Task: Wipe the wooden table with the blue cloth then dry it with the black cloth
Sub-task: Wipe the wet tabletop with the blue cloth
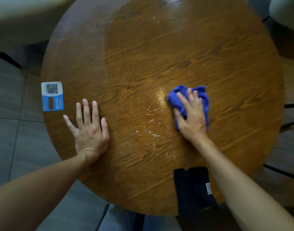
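- Blue, crumpled microfibre cloth (189, 100) sits bunched under the right hand (191, 117), whose fingers curl over and hold it, pressed down on the round brown wooden bench (143, 55).
- Left hand (87, 129) lies flat with its fingers spread wide on the bench and holds nothing; a white-and-blue QR-code card (52, 96) sits just beyond its little finger.
- White streaks and droplets (153, 129) remain between the two hands, so wiping looks only partly done.
- Folded black cloth (193, 189) lies untouched beside the right forearm at the near edge; drying is all still to come.
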